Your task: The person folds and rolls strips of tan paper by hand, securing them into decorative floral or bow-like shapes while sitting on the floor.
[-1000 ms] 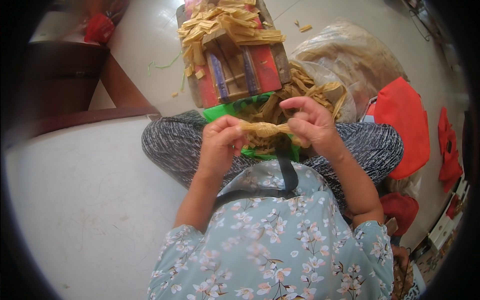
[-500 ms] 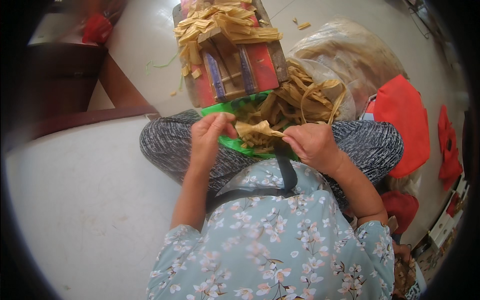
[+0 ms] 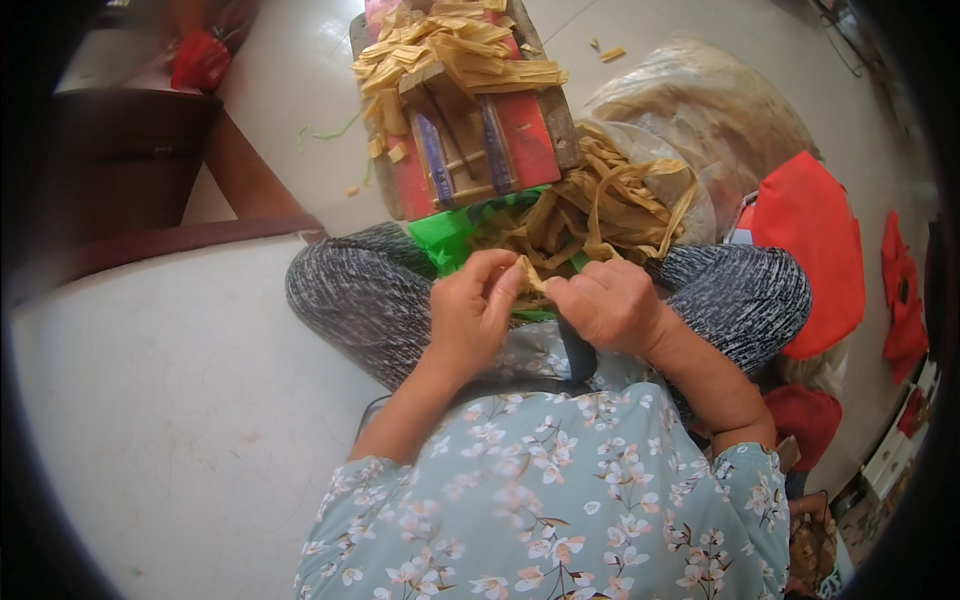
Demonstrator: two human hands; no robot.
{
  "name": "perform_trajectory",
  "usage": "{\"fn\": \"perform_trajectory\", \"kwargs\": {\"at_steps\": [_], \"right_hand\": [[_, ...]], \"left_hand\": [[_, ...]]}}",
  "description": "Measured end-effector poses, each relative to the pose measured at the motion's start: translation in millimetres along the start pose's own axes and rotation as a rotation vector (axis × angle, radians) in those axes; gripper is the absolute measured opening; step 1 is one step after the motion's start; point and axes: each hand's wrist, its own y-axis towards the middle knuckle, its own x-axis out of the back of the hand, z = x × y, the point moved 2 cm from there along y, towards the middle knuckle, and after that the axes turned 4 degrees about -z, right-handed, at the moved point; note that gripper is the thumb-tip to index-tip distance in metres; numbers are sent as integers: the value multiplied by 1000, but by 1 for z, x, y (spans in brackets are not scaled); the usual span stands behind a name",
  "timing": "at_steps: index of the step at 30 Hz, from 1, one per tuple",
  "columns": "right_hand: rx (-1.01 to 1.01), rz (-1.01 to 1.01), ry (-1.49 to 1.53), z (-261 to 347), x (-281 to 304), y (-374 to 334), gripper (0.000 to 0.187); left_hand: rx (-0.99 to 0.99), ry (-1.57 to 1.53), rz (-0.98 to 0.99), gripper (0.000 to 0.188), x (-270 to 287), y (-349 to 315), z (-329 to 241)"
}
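Over my lap my two hands are close together, with a short pale-yellow dried strip between them. My left hand pinches its upper end between thumb and fingertips. Thumb and curled fingers of my right hand close on the other end. Most of the strip is hidden by the fingers. Just beyond my hands lies a loose heap of long tan dried strips, partly over a green plastic bag.
A red-topped wooden stand ahead carries a slotted wooden block and a pile of short folded yellow strips. A large translucent plastic sack sits to its right. A red bag lies beside my right knee.
My left hand has moved right and down, closer to my right hand. The strip stretched between them before now shows only as a short piece at the fingertips.
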Motion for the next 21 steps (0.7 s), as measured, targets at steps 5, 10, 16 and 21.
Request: {"fn": "perform_trajectory", "kwargs": {"at_steps": [5,10,16,21], "right_hand": [[38,-32,-43,5,-6,-1,24],[59,-33,-50,7,-5,-6,25],[33,31,-23,9,-6,-12,23],[-53,84,61,18,-9,-18,18]], "left_hand": [[147,-118,152,23,3,7,6],[248,-386,139,26,-3,-1,18],[-110,66,18,25,1,-3,10],[-363,354,-107,24,-9,-12,13]]}}
